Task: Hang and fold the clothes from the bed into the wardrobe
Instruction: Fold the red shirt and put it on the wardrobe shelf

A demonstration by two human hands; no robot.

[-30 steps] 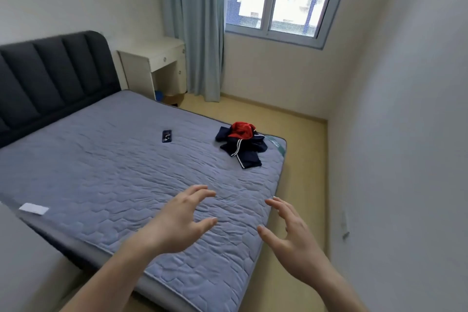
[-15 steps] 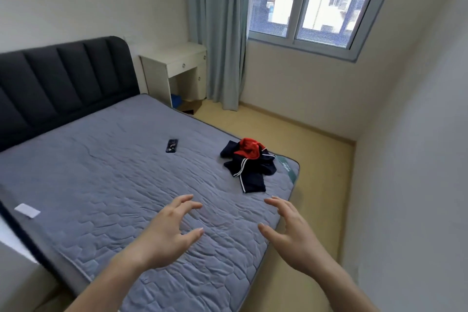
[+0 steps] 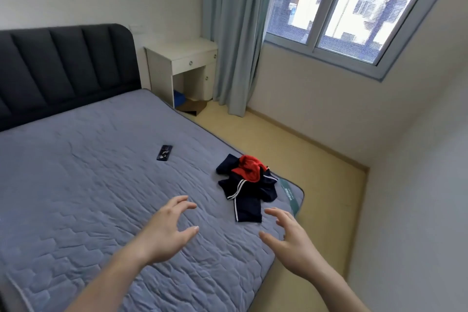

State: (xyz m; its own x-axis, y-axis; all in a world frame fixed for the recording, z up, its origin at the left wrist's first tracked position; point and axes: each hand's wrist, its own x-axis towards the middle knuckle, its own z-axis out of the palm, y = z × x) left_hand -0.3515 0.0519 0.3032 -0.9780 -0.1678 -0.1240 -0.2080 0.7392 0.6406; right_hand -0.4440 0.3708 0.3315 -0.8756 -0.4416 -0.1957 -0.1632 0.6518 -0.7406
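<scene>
A small heap of clothes lies near the bed's right corner: a dark navy garment [image 3: 249,195] with white stripes, and a red garment [image 3: 249,169] on top of it. The bed [image 3: 83,185] has a grey quilted mattress. My left hand [image 3: 167,229] hovers over the mattress, fingers spread and loosely bent, holding nothing. My right hand [image 3: 288,235] is held out just short of the navy garment's near end, fingers spread, empty. Both hands are apart from the clothes. No wardrobe is in view.
A dark phone [image 3: 164,152] lies on the mattress left of the clothes. A dark padded headboard [image 3: 63,68] stands at the back left, a white bedside table [image 3: 184,63] beside it, then a curtain [image 3: 233,33] and window [image 3: 354,7]. Yellow floor [image 3: 316,185] runs along the bed's right side by the wall.
The view has moved closer to the bed's corner and the clothes. Both hands have reached forward toward the heap, staying spread and empty.
</scene>
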